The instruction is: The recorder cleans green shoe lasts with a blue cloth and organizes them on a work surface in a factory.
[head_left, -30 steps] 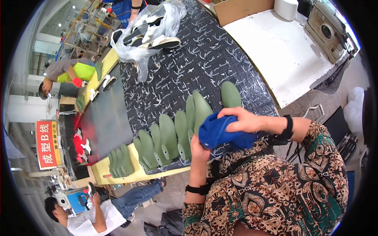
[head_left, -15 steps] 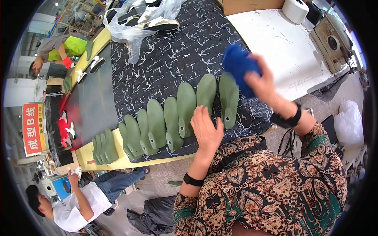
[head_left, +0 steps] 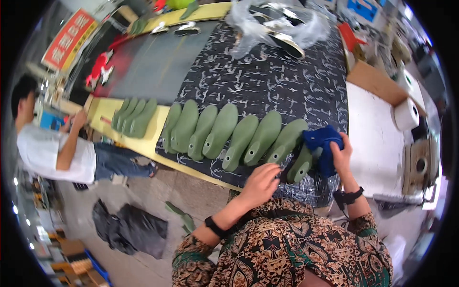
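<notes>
Several green shoe lasts (head_left: 221, 130) lie side by side in a row along the near edge of the dark, white-marked table surface. My right hand (head_left: 341, 152), at the right end of the row, grips a crumpled blue cloth (head_left: 327, 144). The cloth covers the toe part of the rightmost shoe last (head_left: 300, 168); its heel end with a hole stays visible. My left hand (head_left: 261, 183) is at the near ends of the lasts, left of that last, fingers loosely bent and apart, with nothing seen in it. Whether its fingertips touch a last I cannot tell.
More green lasts (head_left: 137, 119) stand on the yellow board (head_left: 105, 107) at left. Clear plastic with shoes (head_left: 286, 44) lies at the far side. A white side table (head_left: 370, 138) holds a white roll (head_left: 406, 115). A person in white (head_left: 57, 148) works at left; black bags (head_left: 131, 229) lie below.
The view has turned. The blue cloth, blurred above the rightmost last before, is now down over that last's toe. My left hand has left the last beside it and its fingers have bent.
</notes>
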`<action>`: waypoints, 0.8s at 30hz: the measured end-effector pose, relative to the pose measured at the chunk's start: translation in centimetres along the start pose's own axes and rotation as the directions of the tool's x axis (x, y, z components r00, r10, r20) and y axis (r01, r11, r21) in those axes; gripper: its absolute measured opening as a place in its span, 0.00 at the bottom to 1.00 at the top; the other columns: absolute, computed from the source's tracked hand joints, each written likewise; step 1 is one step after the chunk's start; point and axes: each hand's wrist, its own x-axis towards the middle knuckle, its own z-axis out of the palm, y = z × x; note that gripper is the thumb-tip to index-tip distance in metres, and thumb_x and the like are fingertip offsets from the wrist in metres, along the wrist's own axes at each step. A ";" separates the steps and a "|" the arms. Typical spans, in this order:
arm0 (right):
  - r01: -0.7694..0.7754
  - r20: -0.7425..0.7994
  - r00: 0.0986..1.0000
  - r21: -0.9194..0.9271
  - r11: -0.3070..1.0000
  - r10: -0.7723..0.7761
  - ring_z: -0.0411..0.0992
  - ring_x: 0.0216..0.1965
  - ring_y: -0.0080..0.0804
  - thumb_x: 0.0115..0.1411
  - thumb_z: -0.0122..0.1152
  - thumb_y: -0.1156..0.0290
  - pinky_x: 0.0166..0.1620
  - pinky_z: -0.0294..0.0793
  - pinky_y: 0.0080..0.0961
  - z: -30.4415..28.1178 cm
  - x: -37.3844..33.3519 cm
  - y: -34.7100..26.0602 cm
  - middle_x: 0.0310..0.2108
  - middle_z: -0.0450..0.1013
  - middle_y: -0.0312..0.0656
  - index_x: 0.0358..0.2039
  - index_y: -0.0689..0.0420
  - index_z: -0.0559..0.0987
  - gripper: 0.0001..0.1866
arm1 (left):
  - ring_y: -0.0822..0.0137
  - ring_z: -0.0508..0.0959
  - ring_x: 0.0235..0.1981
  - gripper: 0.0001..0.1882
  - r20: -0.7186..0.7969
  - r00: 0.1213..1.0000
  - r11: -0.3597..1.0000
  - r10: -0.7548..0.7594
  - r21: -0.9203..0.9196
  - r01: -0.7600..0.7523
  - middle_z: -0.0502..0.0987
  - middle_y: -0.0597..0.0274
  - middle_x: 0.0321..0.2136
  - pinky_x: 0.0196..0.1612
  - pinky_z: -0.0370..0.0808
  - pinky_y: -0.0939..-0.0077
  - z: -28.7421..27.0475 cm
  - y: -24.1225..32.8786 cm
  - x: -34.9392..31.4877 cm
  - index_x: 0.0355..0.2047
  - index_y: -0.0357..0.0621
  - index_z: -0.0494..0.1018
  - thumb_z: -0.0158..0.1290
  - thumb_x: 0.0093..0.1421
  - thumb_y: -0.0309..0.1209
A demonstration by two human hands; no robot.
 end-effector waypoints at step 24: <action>0.669 0.932 0.077 0.216 0.711 -0.355 0.70 0.37 0.26 0.56 0.55 0.74 0.44 0.68 0.23 16.4 3.4 -31.1 0.38 0.74 0.42 0.47 0.65 0.72 0.17 | 0.46 0.75 0.40 0.19 0.213 -0.114 -0.224 -0.970 -0.613 0.757 0.75 0.40 0.37 0.42 0.71 0.59 23.5 7.6 -43.5 0.38 0.35 0.73 0.50 0.48 0.36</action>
